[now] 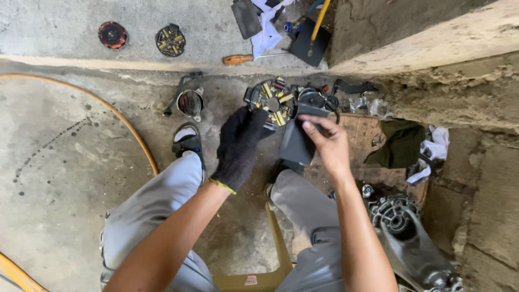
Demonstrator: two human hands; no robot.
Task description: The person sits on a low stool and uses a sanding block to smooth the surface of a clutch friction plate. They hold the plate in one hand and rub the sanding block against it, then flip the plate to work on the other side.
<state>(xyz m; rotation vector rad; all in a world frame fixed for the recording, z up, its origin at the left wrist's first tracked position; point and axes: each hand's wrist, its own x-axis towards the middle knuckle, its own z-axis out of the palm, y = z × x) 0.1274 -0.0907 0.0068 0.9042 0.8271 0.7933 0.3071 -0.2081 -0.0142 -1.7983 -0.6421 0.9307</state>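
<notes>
My left hand (239,145) wears a black knit glove and grips the near edge of a round stator with yellow coils (274,100), held above the concrete floor. My right hand (328,141) is bare and holds a dark grey folded sheet, like sandpaper or a rubber piece (296,143), right beside the stator. Black wiring and a dark connector (316,98) hang off the stator's right side. Both my knees in grey trousers are below the hands.
A metal engine cover (399,216) lies at lower right. A small metal cup (190,103), an orange-handled screwdriver (240,59), a second coil stator (171,40), a red round part (112,34), rags (427,148) and an orange hose (135,132) lie around. A concrete step (432,48) rises at right.
</notes>
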